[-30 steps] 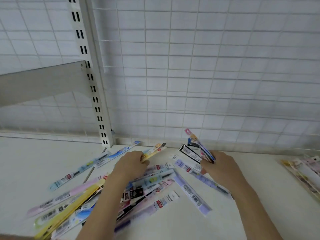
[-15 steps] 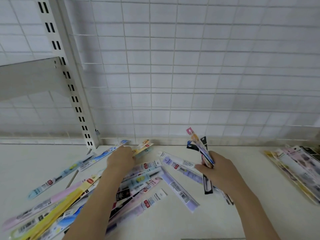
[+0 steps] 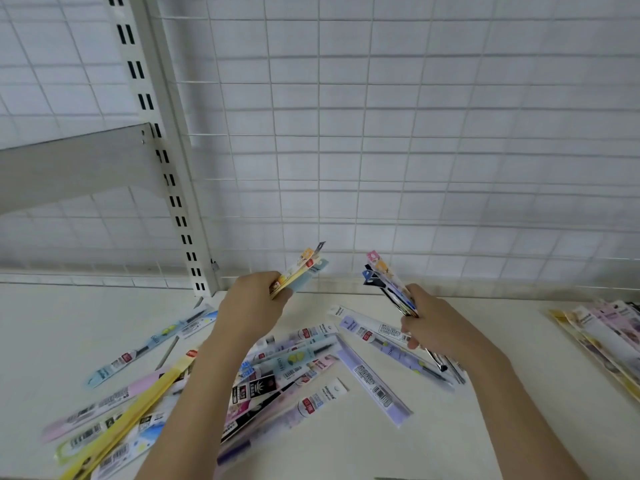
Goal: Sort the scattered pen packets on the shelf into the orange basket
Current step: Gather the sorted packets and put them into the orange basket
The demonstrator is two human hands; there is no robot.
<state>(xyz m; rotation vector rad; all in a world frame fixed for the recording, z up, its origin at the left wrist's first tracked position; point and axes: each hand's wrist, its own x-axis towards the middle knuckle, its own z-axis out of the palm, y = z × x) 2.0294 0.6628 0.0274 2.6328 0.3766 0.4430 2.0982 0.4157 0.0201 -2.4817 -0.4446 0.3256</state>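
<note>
Loose packets (image 3: 304, 372): many pen packets lie scattered on the shelf (image 3: 450, 438), just below and between the two hands; most spread beneath the left forearm, with their long axes fanning from lower left to upper right, flat on the surface. A lilac packet (image 3: 372, 377) below the right hand runs the other way, from upper left to lower right.
Left hand (image 3: 251, 308): fingers curled round a small bunch of packets (image 3: 301, 273), lifted off the shelf; its long axis tilts up and to the right, free ends towards the wire grid (image 3: 415, 150).
Right hand (image 3: 440, 329): fingers pinched on a second bunch (image 3: 389, 285), long axis up and to the left, so both bunches lean towards each other.
Side stack (image 3: 604, 336): more packets lie well to the right of the right hand, at the frame edge.
Basket: the orange basket is not in view.
Progress: judged early to midway; two handfuls are gathered, none visibly in a basket, and most of the pile is left.
</note>
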